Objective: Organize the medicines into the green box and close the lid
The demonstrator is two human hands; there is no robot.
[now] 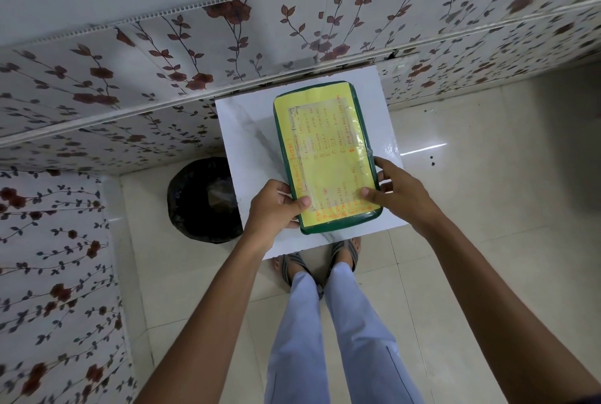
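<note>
Left hand (272,208) and right hand (398,190) grip the near end of a rectangular green plastic box (327,156), one on each long side, thumbs laid flat on the lid and the remaining fingers wrapped round the edges; both hands are therefore clamped on the box. The box's lid (325,130) carries a yellow paper sheet with handwritten orange and dark lettering under clear tape, and it appears seated flush on the green rim all round. The box rests lengthwise on a small white marble-patterned tabletop (247,133), its far end toward a floral-papered wall (162,55). A black round bin (198,202) stands on the pale tiled floor (471,208) just left of the table.

No loose medicines are visible on the table or floor. Judged from this, the packing stage looks complete and the lid is on or being pressed home; whether it is fully latched cannot be told. What may remain is a final press and release.
</note>
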